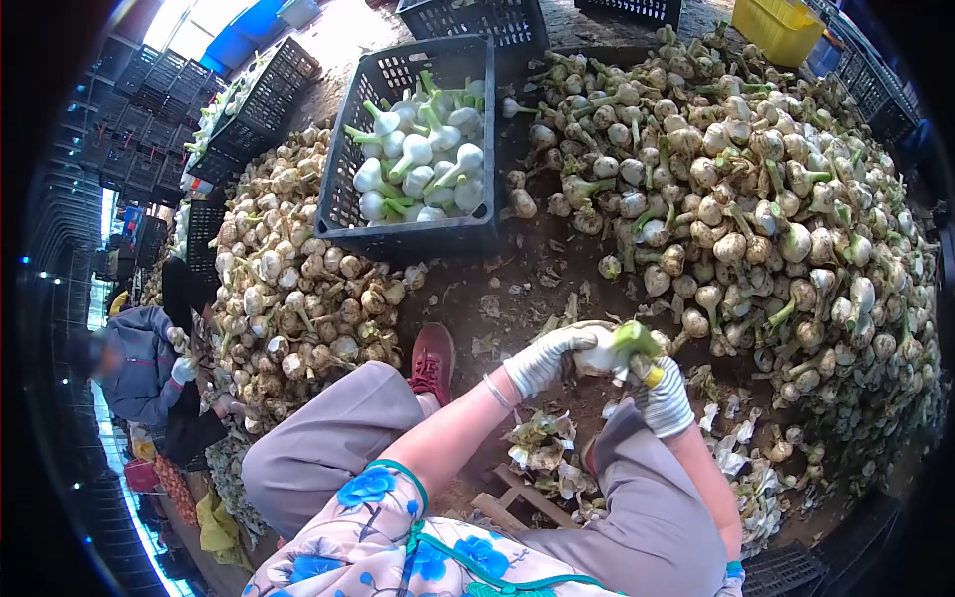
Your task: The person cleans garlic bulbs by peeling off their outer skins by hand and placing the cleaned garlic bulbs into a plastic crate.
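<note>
My left hand (559, 356), in a striped work glove with dirty fingertips, is closed around a garlic bulb (600, 355). The bulb is white, and its thick green stem (637, 341) points right. Against the stem end is my right hand (664, 398), also gloved, its fingers curled. A small yellow piece (654, 376) shows at those fingers; whether it is a tool handle or a wrap on a finger, I cannot tell. Under the hands lie peeled skins and leaves (542, 443).
Ahead stands a black crate (408, 239) of cleaned garlic. Heaps of unpeeled garlic rise at right (756, 199) and left (288, 289). Another filled crate (254, 104) is behind the left heap. A gloved co-worker (144, 358) sits at far left. A yellow crate (776, 28) is at back right.
</note>
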Motion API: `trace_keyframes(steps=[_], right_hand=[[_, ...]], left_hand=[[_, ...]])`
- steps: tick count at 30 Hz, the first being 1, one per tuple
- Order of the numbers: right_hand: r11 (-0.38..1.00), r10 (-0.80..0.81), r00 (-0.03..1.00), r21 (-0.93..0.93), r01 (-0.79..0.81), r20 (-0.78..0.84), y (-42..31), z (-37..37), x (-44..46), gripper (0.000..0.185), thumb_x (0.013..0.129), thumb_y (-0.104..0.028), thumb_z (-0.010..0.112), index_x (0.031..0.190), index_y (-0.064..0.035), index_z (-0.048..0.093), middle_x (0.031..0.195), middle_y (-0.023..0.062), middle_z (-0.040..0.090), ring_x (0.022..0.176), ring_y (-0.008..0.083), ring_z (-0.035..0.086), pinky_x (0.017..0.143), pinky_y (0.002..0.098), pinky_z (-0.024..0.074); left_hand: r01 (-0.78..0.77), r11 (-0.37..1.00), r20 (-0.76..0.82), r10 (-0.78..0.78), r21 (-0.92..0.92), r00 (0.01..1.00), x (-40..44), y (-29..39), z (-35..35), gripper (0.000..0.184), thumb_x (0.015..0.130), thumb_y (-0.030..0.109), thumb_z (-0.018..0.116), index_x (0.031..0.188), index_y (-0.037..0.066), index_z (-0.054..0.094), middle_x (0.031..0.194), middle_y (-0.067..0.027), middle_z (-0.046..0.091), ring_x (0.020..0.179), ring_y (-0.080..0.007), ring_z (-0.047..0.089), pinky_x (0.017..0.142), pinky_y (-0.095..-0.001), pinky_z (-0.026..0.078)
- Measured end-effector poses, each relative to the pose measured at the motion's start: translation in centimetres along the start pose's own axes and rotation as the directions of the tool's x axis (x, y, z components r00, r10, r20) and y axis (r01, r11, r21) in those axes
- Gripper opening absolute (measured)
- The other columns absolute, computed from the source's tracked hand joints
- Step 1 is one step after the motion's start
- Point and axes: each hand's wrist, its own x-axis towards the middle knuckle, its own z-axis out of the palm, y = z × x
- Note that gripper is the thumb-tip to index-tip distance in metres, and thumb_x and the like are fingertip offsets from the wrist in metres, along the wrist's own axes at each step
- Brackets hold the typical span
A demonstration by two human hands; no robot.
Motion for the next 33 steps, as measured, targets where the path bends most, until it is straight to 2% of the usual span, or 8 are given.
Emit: trace_keyframes(steps=[1, 5, 11, 14, 15, 18, 24, 33], right_hand=[[0.997, 0.048, 0.999, -0.055, -0.049, -0.015, 0.2, -0.3, 0.1, 0.037, 0.082, -0.015, 0.060, 0.116, -0.0038, 0.051, 0.096, 0.0019, 0.059, 0.079, 0.0082, 0.055, 0.070, 0.0208, 0.0453], [0.985, 0.025, 0.998, -0.168, -0.033, -0.051, 1.2, -0.6, 0.5, 0.035, 0.082, -0.015, 0.060, 0.115, -0.0020, 0.053, 0.097, 0.0016, 0.059, 0.083, 0.0077, 0.054, 0.074, 0.0215, 0.0443], [0.923, -0.132, 0.988, -0.374, 0.091, -0.085, -0.5, -1.3, 1.4, 0.034, 0.083, -0.012, 0.059, 0.113, 0.0007, 0.053, 0.096, 0.0031, 0.060, 0.086, 0.0077, 0.053, 0.078, 0.0229, 0.0437], [0.715, -0.274, 0.949, -0.628, 0.308, 0.154, -0.6, -2.5, 0.9, 0.036, 0.083, -0.011, 0.058, 0.117, -0.0009, 0.050, 0.093, 0.0027, 0.061, 0.084, 0.0083, 0.054, 0.079, 0.0231, 0.0440], [0.835, -0.157, 0.987, -0.528, 0.153, 0.037, -0.7, -1.8, 0.1, 0.037, 0.083, -0.011, 0.058, 0.118, -0.0015, 0.050, 0.093, 0.0024, 0.061, 0.084, 0.0083, 0.054, 0.079, 0.0228, 0.0438], [0.933, -0.059, 0.998, -0.356, 0.050, -0.014, -1.2, -0.4, 0.1, 0.036, 0.084, -0.012, 0.058, 0.117, -0.0014, 0.051, 0.093, 0.0015, 0.060, 0.082, 0.0068, 0.053, 0.075, 0.0210, 0.0432], [0.841, -0.077, 0.997, -0.537, 0.061, -0.008, -0.3, 1.4, 0.5, 0.029, 0.083, -0.013, 0.060, 0.109, -0.0009, 0.057, 0.094, 0.0014, 0.061, 0.084, 0.0054, 0.052, 0.073, 0.0202, 0.0432], [0.887, 0.049, 0.999, -0.460, -0.047, -0.008, 0.2, 1.5, 0.5, 0.027, 0.082, -0.011, 0.061, 0.106, -0.0015, 0.057, 0.091, 0.0001, 0.060, 0.083, 0.0050, 0.052, 0.072, 0.0205, 0.0433]], left_hand=[[0.045, 0.997, -0.037, -0.047, -0.066, 0.998, 0.1, 0.1, -0.1, 0.062, 0.071, 0.018, 0.071, 0.124, 0.005, 0.041, 0.118, -0.0078, 0.049, 0.104, -0.0147, 0.050, 0.090, -0.0275, 0.042], [-0.230, 0.810, -0.183, 0.380, 0.540, 0.907, 1.1, -2.1, 0.2, 0.075, 0.065, 0.014, 0.077, 0.127, 0.006, 0.035, 0.113, -0.0070, 0.050, 0.105, -0.0136, 0.048, 0.089, -0.0273, 0.043], [-0.157, 0.921, -0.144, 0.220, 0.356, 0.965, -0.8, -0.7, 1.5, 0.070, 0.064, 0.016, 0.076, 0.123, 0.004, 0.040, 0.114, -0.0056, 0.050, 0.104, -0.0133, 0.048, 0.089, -0.0273, 0.042], [-0.074, 0.907, 0.060, 0.054, 0.415, 0.997, -1.7, -0.7, 1.6, 0.078, 0.064, 0.031, 0.076, 0.128, 0.006, 0.037, 0.119, -0.0081, 0.048, 0.110, -0.0184, 0.048, 0.094, -0.0319, 0.039], [-0.069, 0.907, 0.059, 0.049, 0.415, 0.997, -1.7, -1.0, 1.1, 0.078, 0.064, 0.031, 0.076, 0.128, 0.006, 0.037, 0.119, -0.0081, 0.048, 0.110, -0.0184, 0.048, 0.094, -0.0319, 0.039], [-0.148, 0.970, -0.097, 0.169, 0.195, 0.981, -1.4, 0.0, 0.8, 0.077, 0.072, 0.027, 0.069, 0.133, 0.013, 0.025, 0.120, -0.0051, 0.044, 0.106, -0.0156, 0.047, 0.072, -0.0245, 0.049], [-0.271, 0.915, -0.294, 0.358, 0.298, 0.886, -0.7, -1.3, -0.9, 0.072, 0.067, 0.015, 0.074, 0.126, 0.010, 0.034, 0.113, -0.0061, 0.050, 0.104, -0.0148, 0.049, 0.088, -0.0293, 0.044], [-0.373, 0.653, -0.232, 0.648, 0.659, 0.726, 0.3, -2.6, -1.6, 0.039, 0.074, 0.011, 0.067, 0.110, 0.008, 0.051, 0.106, -0.0038, 0.052, 0.093, -0.0135, 0.052, 0.081, -0.0271, 0.046]])
